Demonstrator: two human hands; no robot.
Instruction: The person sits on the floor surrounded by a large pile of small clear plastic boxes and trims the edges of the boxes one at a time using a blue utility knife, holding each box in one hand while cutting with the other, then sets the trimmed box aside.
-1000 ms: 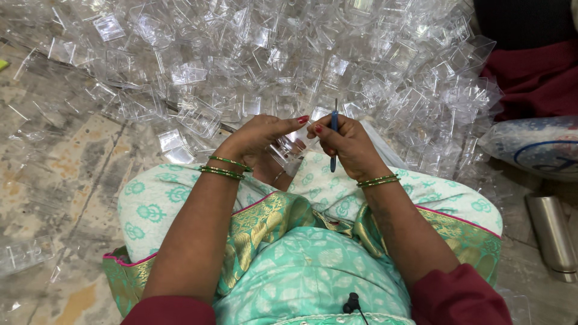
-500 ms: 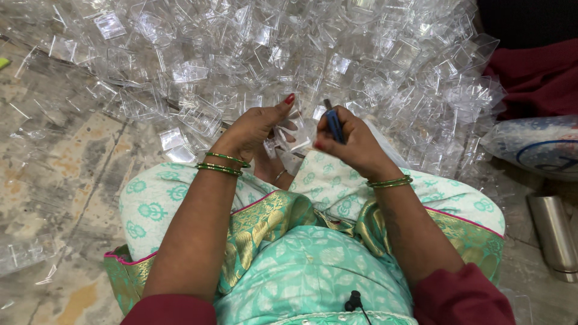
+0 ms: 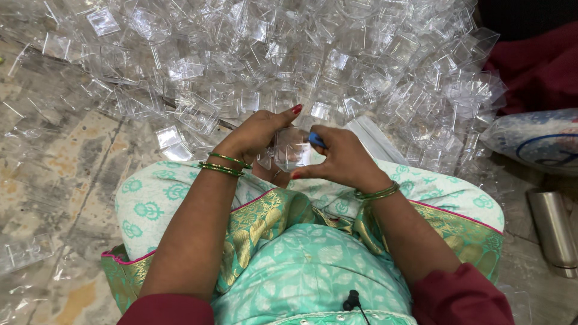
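Observation:
My left hand and my right hand meet above my lap, both gripping one small clear plastic box between them. My right hand also has a blue-handled tool tucked in its fingers, only its blue tip showing beside the box. Green bangles ring both wrists. Right beyond my hands lies a big heap of clear plastic boxes, spread across the floor.
My lap is covered by green patterned cloth. A steel tumbler lies at the right, a white printed sack above it, dark red cloth at the far right. Bare stone floor with plastic scraps on the left.
The right hand has turned so the blue tool, held upright a second ago, is now tucked in. Both hands have closed on a clear box and drawn it nearer my lap.

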